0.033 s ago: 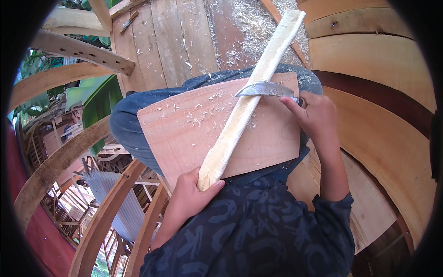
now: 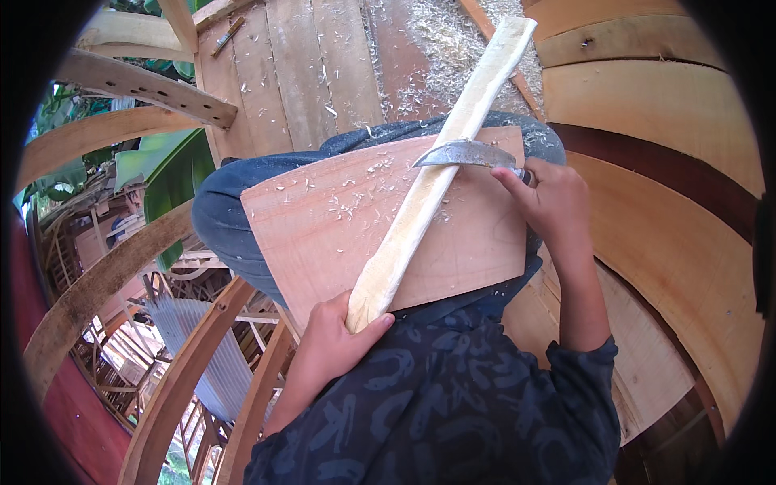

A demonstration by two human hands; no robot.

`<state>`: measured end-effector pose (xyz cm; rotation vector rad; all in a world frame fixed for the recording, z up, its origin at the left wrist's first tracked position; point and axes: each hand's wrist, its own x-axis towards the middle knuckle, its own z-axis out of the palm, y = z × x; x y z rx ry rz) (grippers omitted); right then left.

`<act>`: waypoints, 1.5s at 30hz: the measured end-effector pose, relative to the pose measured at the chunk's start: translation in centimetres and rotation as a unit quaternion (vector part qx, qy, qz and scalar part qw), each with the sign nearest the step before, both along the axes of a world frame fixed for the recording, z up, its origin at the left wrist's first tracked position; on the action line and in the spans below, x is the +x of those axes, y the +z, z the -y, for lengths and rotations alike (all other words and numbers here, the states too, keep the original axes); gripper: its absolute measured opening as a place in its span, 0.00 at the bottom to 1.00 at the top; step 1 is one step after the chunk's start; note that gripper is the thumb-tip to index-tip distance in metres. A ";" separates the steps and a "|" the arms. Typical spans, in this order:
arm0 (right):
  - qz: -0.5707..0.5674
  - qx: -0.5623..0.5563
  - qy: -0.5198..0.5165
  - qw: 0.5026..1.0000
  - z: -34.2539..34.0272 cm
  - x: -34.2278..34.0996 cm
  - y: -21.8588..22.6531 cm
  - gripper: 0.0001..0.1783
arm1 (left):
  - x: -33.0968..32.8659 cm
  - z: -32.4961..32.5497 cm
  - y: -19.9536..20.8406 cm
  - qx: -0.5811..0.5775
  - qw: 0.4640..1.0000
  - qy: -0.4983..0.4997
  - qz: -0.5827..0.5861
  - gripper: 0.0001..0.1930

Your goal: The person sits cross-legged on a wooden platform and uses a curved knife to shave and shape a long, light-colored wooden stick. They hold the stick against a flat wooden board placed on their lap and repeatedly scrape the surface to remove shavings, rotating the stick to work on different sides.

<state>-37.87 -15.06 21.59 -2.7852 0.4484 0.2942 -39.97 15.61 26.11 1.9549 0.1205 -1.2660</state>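
Observation:
A long pale strip of wood [image 2: 412, 208] slants away from me across a flat wooden board [image 2: 323, 218] that rests on my lap. My left hand [image 2: 339, 333] is closed round the strip's near end, thumb on its right edge. In my right hand [image 2: 554, 198] is a curved knife [image 2: 465, 153], its handle mostly hidden by my fingers. The blade lies across the strip above its middle, tip pointing left. Small shavings dot the board, mainly left of the strip.
Plank flooring [image 2: 291, 73] lies ahead, with a heap of shavings [image 2: 453, 48] and a small brush-like tool [image 2: 228, 37]. Curved plank walls [image 2: 647, 105] rise at my right. Open wooden ribs [image 2: 190, 372] stand at my left, with corrugated sheet [image 2: 198, 347] below and leaves beyond.
Almost nothing differs. The knife and both hands keep their places on the strip, and the whole view has shifted very slightly.

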 end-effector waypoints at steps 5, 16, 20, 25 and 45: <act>0.000 0.034 -0.036 0.999 -0.6 -0.6 -0.6 0.37 | 0.3 0.0 0.1 -0.011 1.000 0.009 -0.002 0.18; 0.006 0.051 -0.027 0.998 -1.0 -1.1 0.2 0.37 | 0.5 0.1 0.1 0.015 0.999 -0.012 -0.043 0.23; -0.005 0.082 0.090 0.993 -3.4 -3.2 1.4 0.37 | -0.6 -0.5 -0.4 -0.011 1.000 -0.006 0.002 0.22; 0.033 0.051 -0.022 0.998 -1.0 -0.3 -0.4 0.36 | -0.2 -0.4 -0.4 -0.011 0.998 0.031 -0.053 0.20; 0.044 0.037 0.049 0.997 -2.0 -2.0 0.4 0.36 | 0.2 -0.8 -1.3 -0.043 0.996 0.025 -0.075 0.20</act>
